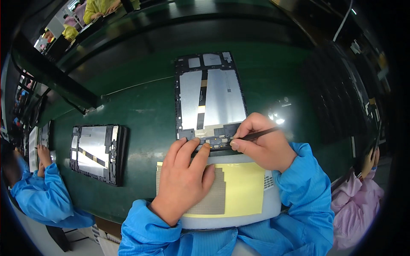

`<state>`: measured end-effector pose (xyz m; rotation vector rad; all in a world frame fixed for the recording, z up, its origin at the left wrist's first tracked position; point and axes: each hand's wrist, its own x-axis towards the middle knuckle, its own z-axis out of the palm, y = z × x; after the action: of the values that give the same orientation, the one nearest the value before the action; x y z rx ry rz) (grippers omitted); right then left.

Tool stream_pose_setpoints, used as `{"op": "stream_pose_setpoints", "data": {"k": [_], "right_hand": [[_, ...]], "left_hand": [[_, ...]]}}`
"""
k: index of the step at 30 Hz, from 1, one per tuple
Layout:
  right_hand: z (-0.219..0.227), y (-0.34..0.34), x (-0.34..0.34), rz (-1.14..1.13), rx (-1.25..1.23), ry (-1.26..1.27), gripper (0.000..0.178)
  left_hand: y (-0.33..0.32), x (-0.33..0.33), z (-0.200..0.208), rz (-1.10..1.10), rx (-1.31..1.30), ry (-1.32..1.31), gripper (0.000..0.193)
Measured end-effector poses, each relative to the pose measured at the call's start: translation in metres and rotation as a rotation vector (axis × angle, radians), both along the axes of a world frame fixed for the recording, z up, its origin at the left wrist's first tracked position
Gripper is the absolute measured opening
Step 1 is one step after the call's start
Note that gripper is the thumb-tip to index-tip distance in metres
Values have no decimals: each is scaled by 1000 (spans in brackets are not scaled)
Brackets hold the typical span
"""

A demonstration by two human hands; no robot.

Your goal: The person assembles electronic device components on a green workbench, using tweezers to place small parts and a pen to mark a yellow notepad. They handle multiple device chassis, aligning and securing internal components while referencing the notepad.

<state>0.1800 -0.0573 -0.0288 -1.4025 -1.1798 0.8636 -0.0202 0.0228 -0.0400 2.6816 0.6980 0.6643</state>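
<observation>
An opened tablet housing (pixel 224 96), with a black frame, silver metal plates and a dark ribbon cable (pixel 202 100), lies flat on the green table in front of me. My left hand (pixel 181 181) rests at its near edge, fingers stretched and slightly apart, fingertips touching the strip of small parts there. Pinched pen-like in my right hand (pixel 269 149) are dark tweezers (pixel 261 134). Their tip points to the same strip, just right of my left fingertips. Whatever the tip touches is too small to make out.
To the left sits a stack of similar tablet housings (pixel 92 149). Nearest me, a yellow sheet (pixel 245 187) and a brownish gridded sheet (pixel 213 198) lie on a pale pad (pixel 273 200). Dark stacked trays (pixel 333 94) stand at right. Blue-sleeved (pixel 42 194) and pink-sleeved (pixel 356 205) co-workers flank me.
</observation>
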Motion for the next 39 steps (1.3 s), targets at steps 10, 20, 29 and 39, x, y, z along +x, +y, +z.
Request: {"op": "stream_pose_setpoints", "data": {"k": [10, 20, 29, 39], "right_hand": [[-4, -111, 22, -130, -213, 275, 16], [-12, -117, 27, -58, -189, 283, 13], [-10, -116, 30, -61, -232, 320, 13], [-10, -118, 29, -97, -221, 351, 13]], "left_hand": [[-5, 0, 0, -11, 20, 57, 49], [-51, 18, 34, -555, -26, 179, 47], [-51, 31, 10, -597, -141, 207, 47], [-50, 29, 9, -602, -135, 180, 46]]}}
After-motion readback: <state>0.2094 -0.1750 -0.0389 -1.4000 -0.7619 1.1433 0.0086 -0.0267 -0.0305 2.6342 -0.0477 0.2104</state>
